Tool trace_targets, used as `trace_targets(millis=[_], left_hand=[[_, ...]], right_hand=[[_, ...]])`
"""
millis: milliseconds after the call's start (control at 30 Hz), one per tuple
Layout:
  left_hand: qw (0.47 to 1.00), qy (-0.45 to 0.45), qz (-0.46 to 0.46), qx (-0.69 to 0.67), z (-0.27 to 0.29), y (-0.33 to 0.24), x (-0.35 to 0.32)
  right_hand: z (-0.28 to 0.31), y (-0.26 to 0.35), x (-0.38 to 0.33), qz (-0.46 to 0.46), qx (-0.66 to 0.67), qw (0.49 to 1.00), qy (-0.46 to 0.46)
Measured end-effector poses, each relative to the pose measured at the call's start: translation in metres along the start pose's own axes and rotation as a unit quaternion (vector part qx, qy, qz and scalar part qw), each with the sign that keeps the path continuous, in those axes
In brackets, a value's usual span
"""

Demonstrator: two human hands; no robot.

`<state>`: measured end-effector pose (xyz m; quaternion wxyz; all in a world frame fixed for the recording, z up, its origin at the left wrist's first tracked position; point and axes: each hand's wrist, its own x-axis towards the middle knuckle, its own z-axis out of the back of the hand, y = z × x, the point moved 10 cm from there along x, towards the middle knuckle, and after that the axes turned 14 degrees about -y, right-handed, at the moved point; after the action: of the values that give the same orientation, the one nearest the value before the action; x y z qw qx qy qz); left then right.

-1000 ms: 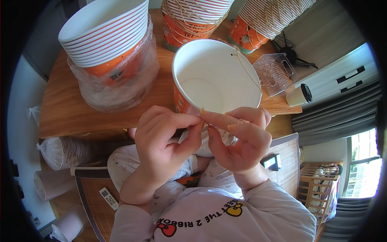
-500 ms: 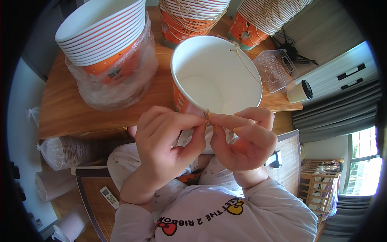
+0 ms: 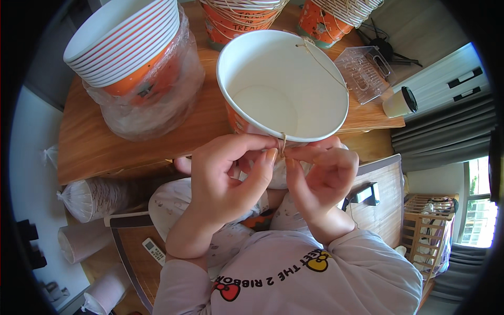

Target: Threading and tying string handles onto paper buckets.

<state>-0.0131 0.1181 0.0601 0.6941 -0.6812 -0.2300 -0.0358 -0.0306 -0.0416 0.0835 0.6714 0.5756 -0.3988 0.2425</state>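
A large paper bucket (image 3: 262, 100), white inside and orange outside, stands at the table's near edge with its mouth tilted toward me. Thin tan twine (image 3: 284, 137) loops over its near rim, and more of it runs along the far right rim from a small hole. Just below the near rim, my left hand (image 3: 223, 176) pinches the twine between thumb and index finger. Facing it, my right hand (image 3: 325, 178) also has thumb and index finger closed on the twine. The fingertips partly hide the twine where they meet.
A stack of similar buckets (image 3: 131, 58) in clear plastic wrap stands left on the wooden table (image 3: 178, 152). Two twine-draped stacks are behind. At right are a clear plastic holder (image 3: 367, 73) and a lidded cup (image 3: 399, 102). A remote (image 3: 153, 250) lies below left.
The view has shifted slightly, so the bucket appears higher. A loop of twine now shows over the near rim, and both hands sit a little lower against it, still pinching.
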Motion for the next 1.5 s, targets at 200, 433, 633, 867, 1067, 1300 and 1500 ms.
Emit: trace_targets(millis=[200, 433, 633, 867, 1067, 1300, 1500], left_hand=[[0.996, 0.013, 0.043, -0.075, -0.010, 0.010, -0.002], [0.999, 0.013, -0.004, -0.034, -0.008, 0.006, 0.000], [0.999, 0.022, 0.004, -0.028, -0.009, 0.009, 0.003], [0.999, 0.016, 0.015, -0.049, -0.010, 0.010, 0.002], [0.996, 0.025, 0.019, -0.080, -0.010, 0.011, 0.002], [0.987, 0.036, 0.084, -0.132, -0.012, 0.025, 0.000], [0.968, 0.052, 0.149, -0.194, -0.016, 0.025, -0.003]], right_hand=[[0.003, -0.023, -0.010, -0.114, 0.067, 0.991, -0.011], [0.002, -0.029, -0.012, -0.122, 0.062, 0.991, -0.007], [0.001, -0.030, -0.011, -0.130, 0.063, 0.990, -0.002], [0.000, -0.018, -0.008, -0.098, 0.050, 0.993, 0.031], [-0.002, -0.013, -0.004, -0.116, 0.094, 0.988, 0.032], [-0.008, -0.014, -0.007, -0.111, 0.074, 0.990, 0.053], [-0.010, -0.008, -0.005, -0.112, 0.089, 0.988, 0.052]])
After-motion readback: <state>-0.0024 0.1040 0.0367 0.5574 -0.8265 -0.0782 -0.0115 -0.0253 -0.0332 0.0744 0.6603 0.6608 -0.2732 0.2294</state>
